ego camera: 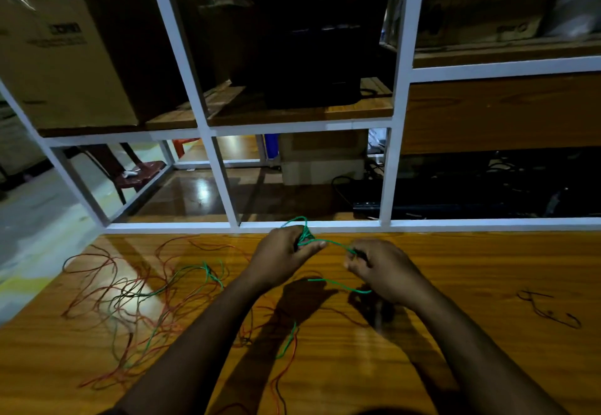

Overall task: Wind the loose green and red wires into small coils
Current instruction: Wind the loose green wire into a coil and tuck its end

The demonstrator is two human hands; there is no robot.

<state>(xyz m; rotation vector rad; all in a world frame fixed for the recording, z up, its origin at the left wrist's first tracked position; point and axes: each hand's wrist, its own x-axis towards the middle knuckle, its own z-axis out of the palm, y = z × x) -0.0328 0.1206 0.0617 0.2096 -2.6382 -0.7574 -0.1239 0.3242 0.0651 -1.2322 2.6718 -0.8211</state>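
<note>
My left hand (pixel 283 253) is closed around a small bundle of green wire (pixel 305 234) whose loops stick out above the fingers. From it a green strand (pixel 335 245) runs right to my right hand (pixel 377 268), which pinches it; the free end (pixel 341 284) curls out below that hand. Both hands hover above the wooden table (pixel 471 284) near its far edge. A tangle of loose red and green wires (pixel 143 297) is spread on the table to the left. More red and green strands (pixel 287 346) trail between my forearms.
A small dark wire piece (pixel 549 310) lies on the table at the right. A white metal shelf frame (pixel 312 226) borders the table's far edge, with cardboard boxes (pixel 58 53) and dark equipment (pixel 312 57) on its shelves. The floor (pixel 32 219) shows at the left.
</note>
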